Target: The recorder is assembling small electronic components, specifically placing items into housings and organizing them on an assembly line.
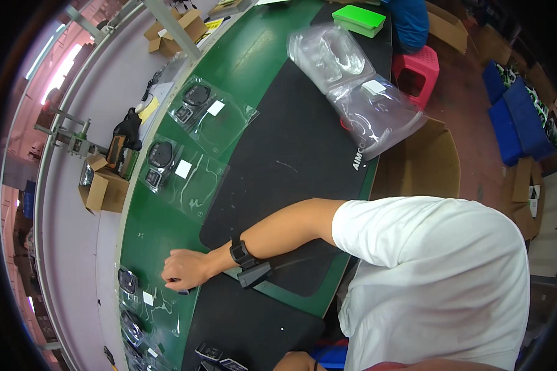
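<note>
My right arm, with a black wrist strap and box point(252, 271), stretches leftward across the table. My right hand point(187, 270) is closed with the knuckles up, over the edge of a clear plastic package point(167, 309). A small dark bit shows under its fingers; what it is I cannot make out. At the lower edge only part of my left hand point(296, 362) shows, its fingers hidden. Beside it lie dark devices with pale rims point(209, 352). Further packages, each with a round black part, lie open farther up: one clear package point(182, 176), another clear package point(213, 117).
Black mats point(284, 167) cover part of the green table point(241, 46). Clear plastic shells point(346, 68) are stacked at its far end, near a bright green box point(359, 18). Cardboard box point(436, 161), pink stool point(428, 65) and a person in blue point(408, 25) are alongside.
</note>
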`<state>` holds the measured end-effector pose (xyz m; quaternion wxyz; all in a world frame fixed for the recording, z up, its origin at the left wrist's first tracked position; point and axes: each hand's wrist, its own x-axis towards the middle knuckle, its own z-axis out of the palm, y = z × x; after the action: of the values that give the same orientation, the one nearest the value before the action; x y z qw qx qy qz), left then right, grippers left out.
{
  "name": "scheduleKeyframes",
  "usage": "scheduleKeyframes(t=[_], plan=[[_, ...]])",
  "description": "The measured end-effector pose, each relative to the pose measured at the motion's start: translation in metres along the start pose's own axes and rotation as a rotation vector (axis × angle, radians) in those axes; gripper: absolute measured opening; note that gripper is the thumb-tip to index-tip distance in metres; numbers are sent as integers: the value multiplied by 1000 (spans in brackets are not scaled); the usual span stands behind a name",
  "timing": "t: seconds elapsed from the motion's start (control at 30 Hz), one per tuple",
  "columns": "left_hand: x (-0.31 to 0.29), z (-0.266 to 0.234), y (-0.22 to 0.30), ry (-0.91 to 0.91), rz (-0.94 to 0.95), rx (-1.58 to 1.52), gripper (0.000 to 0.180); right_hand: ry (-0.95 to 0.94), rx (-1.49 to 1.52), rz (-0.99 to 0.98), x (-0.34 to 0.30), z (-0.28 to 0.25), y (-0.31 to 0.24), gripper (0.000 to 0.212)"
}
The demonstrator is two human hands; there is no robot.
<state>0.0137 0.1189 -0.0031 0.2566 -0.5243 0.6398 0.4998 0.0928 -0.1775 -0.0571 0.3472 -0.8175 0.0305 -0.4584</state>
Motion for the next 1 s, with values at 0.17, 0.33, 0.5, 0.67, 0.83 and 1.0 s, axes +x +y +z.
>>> scheduleKeyframes(t=[0.17,0.33,0.5,0.67,0.83,1.0], plan=[[1,-3,-1,22,-6,-46,12,-1,38,13,1,0,0,24],[3,-4,-4,22,-16,-93,10,50,13,2,1,-1,-2,24],[4,-3,0,5,-17,-73,8,97,-12,-14,0,-2,-5,23],[6,-2,-1,-8,-8,-43,6,106,56,-14,2,-3,-8,23],[8,-8,3,-20,-8,-32,4,124,76,0,2,-6,-4,23],[13,-10,1,-28,-6,-52,2,89,38,-1,4,-8,-3,24]])
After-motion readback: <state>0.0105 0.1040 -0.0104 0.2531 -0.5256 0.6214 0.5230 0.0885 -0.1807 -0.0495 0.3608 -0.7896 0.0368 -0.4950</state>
